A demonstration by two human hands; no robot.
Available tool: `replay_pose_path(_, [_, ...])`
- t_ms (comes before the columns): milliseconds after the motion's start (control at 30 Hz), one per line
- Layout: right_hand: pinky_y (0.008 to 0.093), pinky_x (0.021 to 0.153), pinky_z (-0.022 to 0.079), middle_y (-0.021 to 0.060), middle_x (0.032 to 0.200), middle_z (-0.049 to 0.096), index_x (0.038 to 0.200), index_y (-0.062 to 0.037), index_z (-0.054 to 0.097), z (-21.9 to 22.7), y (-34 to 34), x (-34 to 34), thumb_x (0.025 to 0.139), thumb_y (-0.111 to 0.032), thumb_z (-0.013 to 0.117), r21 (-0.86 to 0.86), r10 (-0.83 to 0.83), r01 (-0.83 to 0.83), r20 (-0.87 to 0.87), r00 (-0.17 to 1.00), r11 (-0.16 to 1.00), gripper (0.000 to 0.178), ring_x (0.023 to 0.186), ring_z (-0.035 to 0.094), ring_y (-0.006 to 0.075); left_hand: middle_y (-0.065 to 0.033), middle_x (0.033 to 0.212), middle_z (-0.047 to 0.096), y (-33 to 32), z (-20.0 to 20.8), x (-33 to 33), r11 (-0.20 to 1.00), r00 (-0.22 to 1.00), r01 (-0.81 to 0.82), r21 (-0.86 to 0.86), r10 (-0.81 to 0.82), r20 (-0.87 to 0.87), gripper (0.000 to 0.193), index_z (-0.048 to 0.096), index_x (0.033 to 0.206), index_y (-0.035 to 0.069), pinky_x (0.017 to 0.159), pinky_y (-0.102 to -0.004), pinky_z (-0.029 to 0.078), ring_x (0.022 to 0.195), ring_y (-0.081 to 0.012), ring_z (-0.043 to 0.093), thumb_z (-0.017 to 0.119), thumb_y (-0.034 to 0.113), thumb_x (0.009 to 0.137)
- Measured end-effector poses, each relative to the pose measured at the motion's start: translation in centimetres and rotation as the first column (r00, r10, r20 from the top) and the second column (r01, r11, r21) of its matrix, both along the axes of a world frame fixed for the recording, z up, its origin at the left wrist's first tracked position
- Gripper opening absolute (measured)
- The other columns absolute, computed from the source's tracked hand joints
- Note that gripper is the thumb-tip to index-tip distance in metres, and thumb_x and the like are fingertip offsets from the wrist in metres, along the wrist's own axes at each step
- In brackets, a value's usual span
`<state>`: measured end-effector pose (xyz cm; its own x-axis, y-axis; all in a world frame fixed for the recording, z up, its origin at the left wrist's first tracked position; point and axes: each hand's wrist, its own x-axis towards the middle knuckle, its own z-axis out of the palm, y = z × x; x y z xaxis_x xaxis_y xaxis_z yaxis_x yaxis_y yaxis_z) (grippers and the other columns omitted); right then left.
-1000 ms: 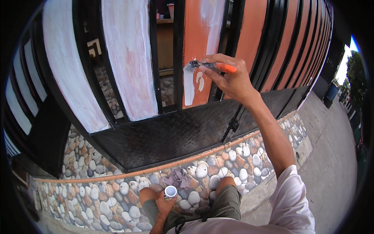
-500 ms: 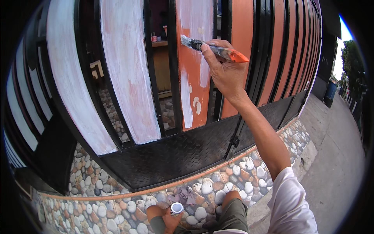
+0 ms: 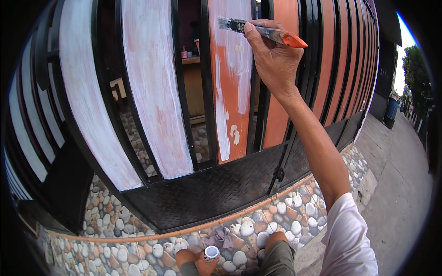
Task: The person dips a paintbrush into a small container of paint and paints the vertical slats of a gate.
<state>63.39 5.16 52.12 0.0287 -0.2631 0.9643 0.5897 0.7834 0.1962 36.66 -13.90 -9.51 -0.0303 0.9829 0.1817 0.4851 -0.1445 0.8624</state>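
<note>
My right hand (image 3: pixel 277 64) is closed around a paintbrush (image 3: pixel 262 32) with an orange-tipped, paint-stained handle. Its whitened bristles lie against the upper part of an orange slat (image 3: pixel 234 133), which is partly coated in streaky white paint. Bare orange shows over the slat's lower half, with a white stripe down its left edge and a few pale patches. Low down, by my knees, my left hand (image 3: pixel 206 265) grips a small white paint cup (image 3: pixel 212 252). Left of the brushed slat, two slats (image 3: pixel 154 92) wear a streaky white coat.
Black metal bars (image 3: pixel 209 92) frame the slats, above a black textured panel (image 3: pixel 212 193). More orange slats (image 3: pixel 324 69) run off to the right. A crumpled greyish cloth (image 3: pixel 218 238) lies on the pebbled ground (image 3: pixel 152 257) near the cup. Concrete paving (image 3: pixel 391 184) stretches along the right.
My right hand has moved up with the brush, and the white coat on the slat's upper part reaches lower. My left hand still holds the cup near my knees. The view has shifted slightly.
</note>
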Motion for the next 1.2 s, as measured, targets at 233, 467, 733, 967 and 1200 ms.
replay_pose_path(233, [0.0217, 0.062, 0.056, 0.0058, 0.078, 0.074, 0.105, -0.0036, 0.073, 0.5, 1.6, -0.5, 0.095, -0.026, 0.073, -0.047, -0.051, 0.052, 0.030, 0.998, 0.998, 0.024, 0.074, 0.072, 0.0112, -0.0164, 0.097, 0.073, 0.1, -1.1, -0.1, 0.999, 1.000, -0.004, 0.034, 0.004, -0.010, 0.057, 0.067, 0.111, 0.001, 0.076, -0.0402, 0.057, 0.087, -0.0290, 0.073, 0.093, 0.025, 0.066])
replay_pose_path(467, [0.0189, 0.055, 0.051, 0.0031, 0.073, 0.069, 0.104, -0.0016, 0.070, -1.3, 1.6, -0.5, 0.097, -0.023, 0.070, -0.114, -0.067, 0.072, 0.051, 0.996, 0.991, 0.022, 0.066, 0.067, 0.0075, -0.0151, 0.093, 0.073, 0.2, -1.6, 0.0, 0.999, 1.000, -0.011, 0.047, 0.011, 0.003, 0.057, 0.066, 0.110, 0.002, 0.075, -0.0392, 0.057, 0.084, -0.0280, 0.072, 0.093, 0.026, 0.066])
replay_pose_path(733, [0.0223, 0.055, 0.048, 0.0042, 0.069, 0.067, 0.099, -0.0015, 0.070, -3.0, 1.2, -0.5, 0.095, -0.019, 0.071, -0.164, -0.051, 0.057, 0.040, 0.998, 0.985, 0.018, 0.061, 0.063, 0.0078, -0.0158, 0.093, 0.073, -0.8, -1.3, -0.3, 1.000, 0.999, -0.015, -0.001, 0.015, -0.038, 0.057, 0.066, 0.109, 0.002, 0.075, -0.0410, 0.057, 0.084, -0.0304, 0.072, 0.093, 0.026, 0.065])
replay_pose_path(967, [0.0271, 0.057, 0.051, 0.0083, 0.068, 0.068, 0.093, -0.0014, 0.071, -3.7, 0.9, -0.4, 0.091, -0.016, 0.072, -0.203, -0.057, 0.059, 0.017, 0.998, 0.977, 0.014, 0.059, 0.065, 0.0136, -0.0156, 0.092, 0.073, 0.1, -1.9, -0.1, 1.000, 1.000, -0.019, -0.001, 0.018, -0.025, 0.060, 0.065, 0.112, 0.003, 0.074, -0.0416, 0.057, 0.083, -0.0303, 0.072, 0.094, 0.027, 0.065])
replay_pose_path(1200, [0.0215, 0.054, 0.048, 0.0017, 0.071, 0.067, 0.102, -0.0016, 0.070, -4.8, 0.0, -0.2, 0.097, -0.019, 0.070, -0.229, -0.109, 0.129, 0.097, 0.989, 0.965, 0.018, 0.064, 0.062, 0.0059, -0.0160, 0.094, 0.073, 0.2, -1.6, -0.2, 1.000, 1.000, -0.004, 0.030, 0.004, -0.025, 0.059, 0.066, 0.110, 0.002, 0.073, -0.0410, 0.057, 0.083, -0.0303, 0.072, 0.094, 0.028, 0.065])
